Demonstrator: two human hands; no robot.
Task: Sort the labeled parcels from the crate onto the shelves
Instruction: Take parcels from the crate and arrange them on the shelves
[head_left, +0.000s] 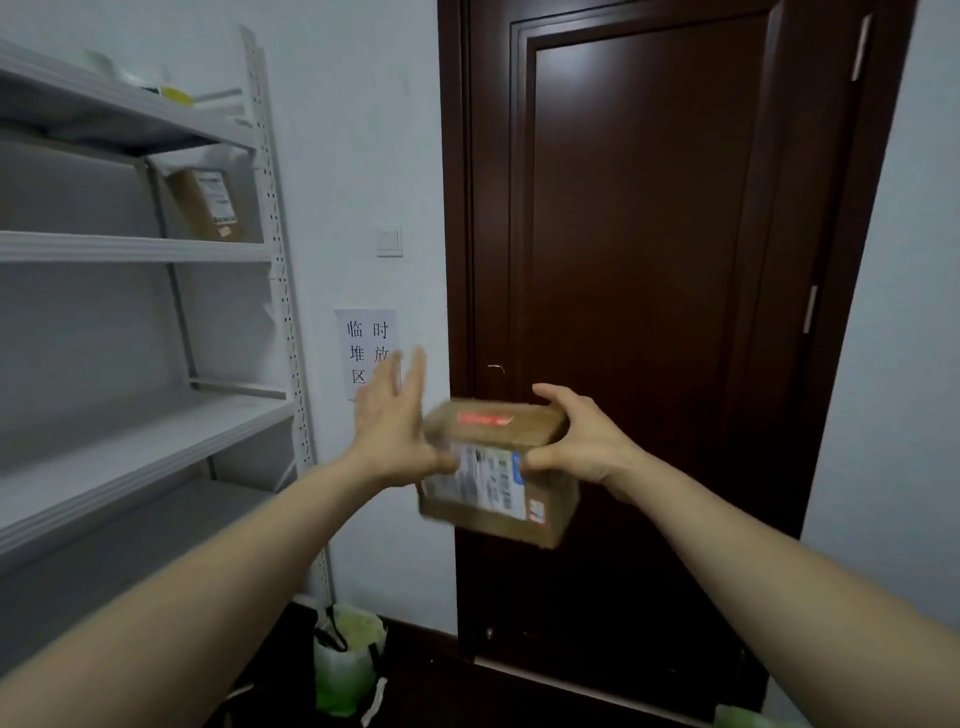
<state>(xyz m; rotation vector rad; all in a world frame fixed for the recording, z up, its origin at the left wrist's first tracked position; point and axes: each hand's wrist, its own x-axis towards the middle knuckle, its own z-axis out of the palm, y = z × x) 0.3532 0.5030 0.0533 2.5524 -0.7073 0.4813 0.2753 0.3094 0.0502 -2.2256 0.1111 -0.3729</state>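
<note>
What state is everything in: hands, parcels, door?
Held parcel: in the air, tilted, label toward the camera.
Left hand: open, fingers straight, at its left side.
Right hand: grips its right end.
Shelf parcel: stands on a shelf, label outward.
Door: shut.

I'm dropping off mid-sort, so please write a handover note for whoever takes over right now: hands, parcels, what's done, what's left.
The right hand grips the cardboard parcel by its right end, in the air in front of the dark door, label towards the camera.
The left hand is open, fingers straight, at the parcel's left side; blur hides whether it touches.
Done: one shelved parcel stands at the right end of an upper level of the grey shelves.
Left: shelve the held parcel. The crate is out of view, so the remaining count is unknown.
</note>
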